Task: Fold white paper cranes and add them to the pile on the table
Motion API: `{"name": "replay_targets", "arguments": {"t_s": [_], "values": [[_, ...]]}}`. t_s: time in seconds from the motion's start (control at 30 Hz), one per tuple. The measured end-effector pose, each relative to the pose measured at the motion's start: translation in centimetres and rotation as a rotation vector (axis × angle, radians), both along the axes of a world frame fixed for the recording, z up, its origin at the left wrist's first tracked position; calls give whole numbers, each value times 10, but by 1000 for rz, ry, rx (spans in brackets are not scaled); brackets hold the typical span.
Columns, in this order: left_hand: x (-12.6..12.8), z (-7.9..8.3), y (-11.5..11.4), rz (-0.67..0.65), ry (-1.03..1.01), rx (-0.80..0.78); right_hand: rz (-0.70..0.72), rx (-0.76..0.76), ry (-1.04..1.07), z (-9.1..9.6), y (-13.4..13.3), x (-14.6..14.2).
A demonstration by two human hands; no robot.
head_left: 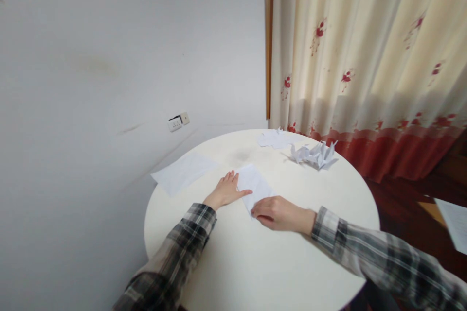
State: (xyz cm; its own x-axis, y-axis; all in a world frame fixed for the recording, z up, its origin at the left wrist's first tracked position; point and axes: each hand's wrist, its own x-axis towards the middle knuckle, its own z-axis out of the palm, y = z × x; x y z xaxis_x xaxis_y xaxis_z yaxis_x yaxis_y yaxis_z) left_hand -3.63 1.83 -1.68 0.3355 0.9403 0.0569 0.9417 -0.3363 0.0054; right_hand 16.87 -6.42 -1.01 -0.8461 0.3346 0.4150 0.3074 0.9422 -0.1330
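Observation:
A folded white sheet of paper (254, 185) lies near the middle of the round white table (255, 262). My left hand (226, 190) rests flat beside its left edge, fingers stretched out, the thumb lying on the sheet. My right hand (278, 214) sits at the sheet's near corner with its fingers curled down and pressed onto the paper. Both arms wear plaid sleeves.
A flat white sheet (183, 172) lies at the table's left rim. Several folded paper figures (314, 154) and a crumpled sheet (274, 138) sit at the far side. A grey wall with a socket (178, 121) stands left, a flowered curtain (368, 58) right, and another paper (454, 223) far right.

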Motion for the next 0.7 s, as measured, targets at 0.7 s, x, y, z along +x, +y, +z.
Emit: {"name": "replay_targets", "arguments": {"t_s": [0.7], "values": [[1, 3, -3, 3, -57, -43, -37, 90, -48, -6, 2, 0]]}}
